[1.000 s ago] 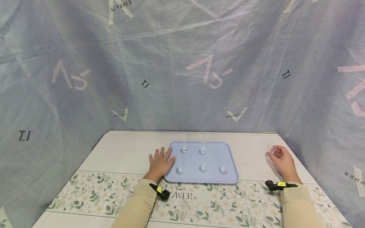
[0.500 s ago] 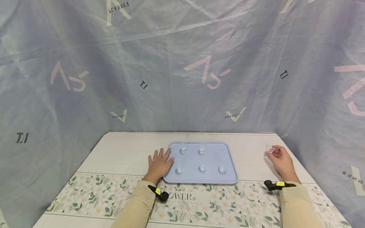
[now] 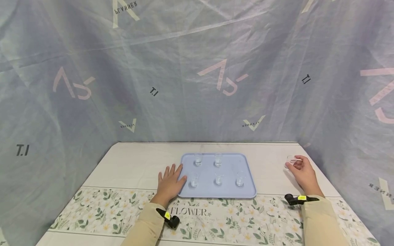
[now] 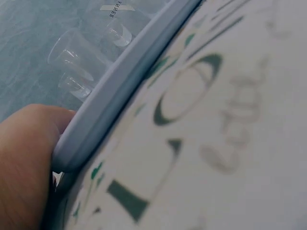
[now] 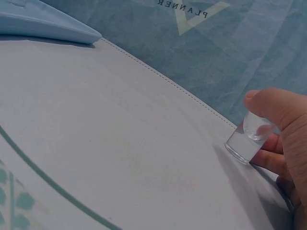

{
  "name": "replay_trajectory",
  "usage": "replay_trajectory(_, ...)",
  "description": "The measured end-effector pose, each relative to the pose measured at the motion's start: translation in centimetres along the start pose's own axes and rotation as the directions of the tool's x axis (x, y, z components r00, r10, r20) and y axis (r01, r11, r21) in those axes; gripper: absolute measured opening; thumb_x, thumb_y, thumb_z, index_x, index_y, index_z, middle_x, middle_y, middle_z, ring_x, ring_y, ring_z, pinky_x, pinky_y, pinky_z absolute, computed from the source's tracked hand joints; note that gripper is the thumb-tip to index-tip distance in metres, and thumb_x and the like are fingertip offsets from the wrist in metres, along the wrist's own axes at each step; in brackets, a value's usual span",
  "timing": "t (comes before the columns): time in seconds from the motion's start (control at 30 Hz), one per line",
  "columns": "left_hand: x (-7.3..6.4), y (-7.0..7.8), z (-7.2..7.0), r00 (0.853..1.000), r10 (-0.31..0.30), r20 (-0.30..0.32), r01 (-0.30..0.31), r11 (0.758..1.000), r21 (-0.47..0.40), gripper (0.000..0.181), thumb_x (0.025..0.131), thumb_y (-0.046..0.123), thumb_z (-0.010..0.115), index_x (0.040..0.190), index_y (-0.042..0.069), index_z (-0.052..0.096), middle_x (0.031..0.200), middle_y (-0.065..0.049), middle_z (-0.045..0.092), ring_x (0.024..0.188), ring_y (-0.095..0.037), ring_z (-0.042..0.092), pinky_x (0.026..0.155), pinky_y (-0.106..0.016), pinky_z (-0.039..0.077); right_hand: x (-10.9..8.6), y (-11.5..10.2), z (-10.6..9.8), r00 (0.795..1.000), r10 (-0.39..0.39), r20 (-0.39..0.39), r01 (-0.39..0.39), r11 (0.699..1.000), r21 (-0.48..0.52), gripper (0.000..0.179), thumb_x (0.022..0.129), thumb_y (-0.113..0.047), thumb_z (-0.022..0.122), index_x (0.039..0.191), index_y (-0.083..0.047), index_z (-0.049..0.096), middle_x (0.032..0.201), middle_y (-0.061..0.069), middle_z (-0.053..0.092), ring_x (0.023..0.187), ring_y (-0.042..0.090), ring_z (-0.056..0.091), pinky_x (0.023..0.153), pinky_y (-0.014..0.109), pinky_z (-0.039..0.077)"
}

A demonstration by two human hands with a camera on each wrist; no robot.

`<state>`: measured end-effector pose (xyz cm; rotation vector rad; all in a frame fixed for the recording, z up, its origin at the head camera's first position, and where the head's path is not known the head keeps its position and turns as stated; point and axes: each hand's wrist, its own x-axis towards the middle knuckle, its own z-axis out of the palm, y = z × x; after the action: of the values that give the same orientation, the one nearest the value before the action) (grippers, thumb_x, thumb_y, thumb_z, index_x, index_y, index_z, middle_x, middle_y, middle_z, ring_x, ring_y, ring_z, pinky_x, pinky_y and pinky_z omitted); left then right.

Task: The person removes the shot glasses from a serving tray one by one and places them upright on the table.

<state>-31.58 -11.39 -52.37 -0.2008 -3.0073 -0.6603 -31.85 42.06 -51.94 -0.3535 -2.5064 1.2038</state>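
Observation:
At the right of the table my right hand [image 3: 304, 175] grips a small clear shot glass [image 5: 242, 144] between thumb and fingers. In the right wrist view the glass leans a little, its thick base close to the white cloth. My left hand [image 3: 170, 184] lies with fingers spread along the left edge of a light blue tray [image 3: 207, 191], thumb over the rim in the left wrist view. Several more shot glasses stand upright on the tray: two in the back row, including a back left glass [image 3: 198, 160], and three in front, including a front right glass [image 3: 240, 181].
A tablecloth [image 3: 129, 160] covers the table, white with a printed flower band [image 3: 104, 208] along the front. Grey-blue curtains [image 3: 184, 102] hang behind and at both sides. The right curtain [image 3: 347, 147] comes down close beside the right hand.
My left hand has drawn back slightly toward the front left along the tray's edge. The right hand and its glass stay nearly in place; the view shifts slightly.

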Motion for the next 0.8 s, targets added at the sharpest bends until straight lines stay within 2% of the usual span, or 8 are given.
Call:
replay_trajectory(0.27,-0.9,0.1,0.0,1.000,0.007,-0.020,-0.007,1.000,0.022,0.066,0.104,0.052,0.042,0.161,0.021,0.032,0.166,-0.016,0.023,0.154,-0.041,0.012,0.119,-0.064,0.000,-0.1,-0.1,0.0,1.000,-0.006,0.001,0.006,1.000,0.018,0.081,0.098,-0.045,0.063,0.154,0.001,0.026,0.138,0.032,0.047,0.127,0.050,0.048,0.099,0.063,0.042)
replay_trajectory(0.43,-1.2,0.1,0.0,1.000,0.008,-0.027,-0.007,1.000,0.024,0.065,0.104,0.051,0.042,0.161,0.020,0.032,0.166,-0.016,0.023,0.154,-0.041,0.012,0.119,-0.064,0.000,-0.2,-0.5,-0.2,1.000,-0.015,-0.015,0.016,0.998,0.068,0.084,0.098,-0.044,0.065,0.156,0.000,0.024,0.144,0.032,0.042,0.133,0.050,0.041,0.106,0.065,0.034)
replay_trajectory(0.6,-1.2,0.0,0.0,1.000,-0.004,-0.014,0.004,1.000,0.022,0.065,0.104,0.051,0.042,0.162,0.023,0.030,0.167,-0.013,0.020,0.154,-0.039,0.009,0.119,-0.063,-0.002,-0.2,-0.8,-0.3,0.997,-0.016,-0.070,0.025,0.991,0.132,0.080,0.098,-0.039,0.065,0.156,-0.002,0.024,0.149,0.029,0.040,0.139,0.047,0.036,0.116,0.060,0.024)
replay_trajectory(0.8,-1.0,0.0,0.1,1.000,-0.011,0.001,0.011,0.999,0.033,0.065,0.105,0.052,0.040,0.162,0.023,0.028,0.168,-0.013,0.019,0.155,-0.039,0.008,0.120,-0.062,-0.002,-0.2,-1.0,-0.4,0.993,0.014,-0.117,0.007,0.985,0.172,0.081,0.098,-0.041,0.066,0.156,-0.005,0.024,0.150,0.024,0.039,0.141,0.043,0.035,0.118,0.057,0.023)
